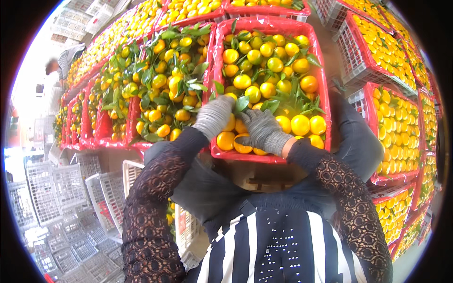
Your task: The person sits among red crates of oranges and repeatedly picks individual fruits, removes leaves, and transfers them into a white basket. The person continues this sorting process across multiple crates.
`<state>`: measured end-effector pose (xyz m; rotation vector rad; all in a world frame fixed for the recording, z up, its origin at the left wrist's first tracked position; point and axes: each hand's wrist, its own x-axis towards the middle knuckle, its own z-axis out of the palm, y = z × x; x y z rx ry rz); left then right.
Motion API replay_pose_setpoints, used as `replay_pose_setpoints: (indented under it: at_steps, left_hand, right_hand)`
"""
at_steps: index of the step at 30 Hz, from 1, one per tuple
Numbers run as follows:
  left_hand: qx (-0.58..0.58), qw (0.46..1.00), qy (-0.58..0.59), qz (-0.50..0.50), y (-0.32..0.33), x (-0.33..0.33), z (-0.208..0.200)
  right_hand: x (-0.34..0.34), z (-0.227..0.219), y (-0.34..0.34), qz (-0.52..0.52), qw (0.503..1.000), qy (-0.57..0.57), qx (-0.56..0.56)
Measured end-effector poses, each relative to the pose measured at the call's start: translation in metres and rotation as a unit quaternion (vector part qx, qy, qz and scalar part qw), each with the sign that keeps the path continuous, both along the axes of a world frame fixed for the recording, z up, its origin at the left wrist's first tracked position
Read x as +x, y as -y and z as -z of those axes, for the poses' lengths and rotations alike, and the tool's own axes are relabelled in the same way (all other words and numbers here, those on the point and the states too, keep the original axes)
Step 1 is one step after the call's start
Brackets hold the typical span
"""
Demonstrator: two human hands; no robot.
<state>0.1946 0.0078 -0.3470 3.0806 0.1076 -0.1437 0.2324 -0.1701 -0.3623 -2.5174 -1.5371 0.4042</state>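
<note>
Grey-gloved, my left hand (213, 116) reaches over the left rim of a crate lined with red plastic (321, 94). Its fingers are bent together against the mandarins; what they hold, if anything, is hidden. My right hand (268, 130), in a matching glove, is open over the front left part of the same crate. Its fingers are spread, and the thumb lies across an orange mandarin (242, 145). Rows of larger orange mandarins (300, 125) line the front. Behind them are looser, greener mandarins (255, 57) with leaves (271, 105) among them.
To the left stands a crate of leafy mandarins (163, 80). More filled crates (398, 134) are stacked along the right, and others (188, 12) run across the back. White plastic crates (61, 184) pile up at the lower left. Another person (59, 85) is at the far left.
</note>
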Motion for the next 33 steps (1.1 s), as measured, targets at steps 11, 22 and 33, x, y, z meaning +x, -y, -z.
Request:
replay_pose_setpoints:
  at_steps: [11,22,33]
  left_hand:
    - [-0.204,0.960,-0.189,0.045,-0.044,0.077,-0.011]
    - [-0.786,0.610,-0.099,-0.017,0.012,0.083,-0.009]
    - [-0.692,0.716,-0.093,0.008,0.160,0.118,0.060]
  right_hand:
    - [0.094,-0.002,0.056,0.124,0.978,-0.070,0.155]
    - [0.158,-0.007,0.123,0.124,0.971,-0.022,0.202]
    - [0.121,-0.014,0.179,0.044,0.982,0.132,0.124]
